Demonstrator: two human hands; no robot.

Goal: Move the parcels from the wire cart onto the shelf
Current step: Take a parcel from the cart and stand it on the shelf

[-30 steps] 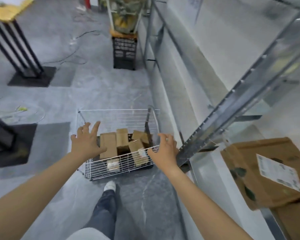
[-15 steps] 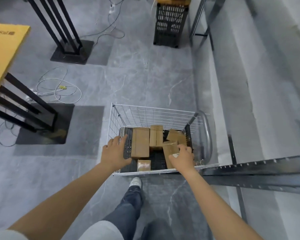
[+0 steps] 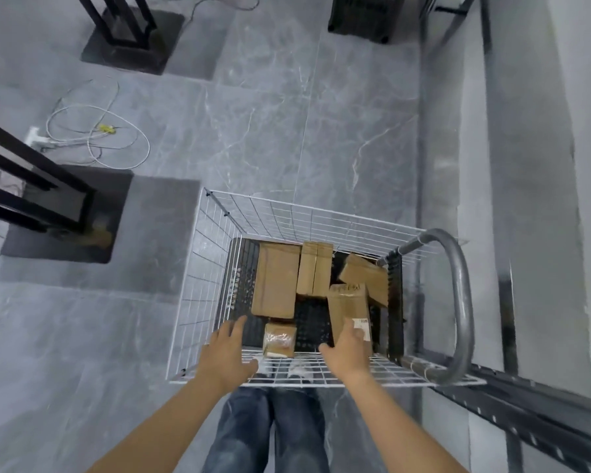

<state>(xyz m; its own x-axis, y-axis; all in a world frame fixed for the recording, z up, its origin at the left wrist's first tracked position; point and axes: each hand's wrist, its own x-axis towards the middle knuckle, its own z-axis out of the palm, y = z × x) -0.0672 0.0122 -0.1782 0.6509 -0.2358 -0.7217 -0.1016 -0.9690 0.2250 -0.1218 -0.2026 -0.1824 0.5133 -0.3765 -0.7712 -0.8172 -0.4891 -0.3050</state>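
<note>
Wire cart point(image 3: 287, 223): white mesh, standing at your feet, grey handle point(image 3: 459, 295) on its 3 o'clock side.
Parcels: 5 brown cartons, all on the cart's black floor mat.
Large parcel point(image 3: 275, 279): flat, at 10 o'clock on the mat.
Narrow parcel point(image 3: 314, 268): at 12 o'clock, just beside the large parcel.
Tilted parcel point(image 3: 365, 273): at 2 o'clock, leaning toward the handle side.
Labelled parcel point(image 3: 348, 303): at 4 o'clock, white label at its near end.
Small taped parcel point(image 3: 279, 340): at 6 o'clock, by the near wall.
Your left hand point(image 3: 231, 349): over the near-left corner, fingers spread, holding nothing.
Your right hand point(image 3: 350, 349): fingers stretched forward onto the labelled parcel's near end, thumb splayed toward 9 o'clock.
Shelf point(image 3: 533, 418): metal frame along the cart's 3 o'clock side.
Floor: grey tile, with a coiled white cable point(image 3: 96, 134) at 10 o'clock.
</note>
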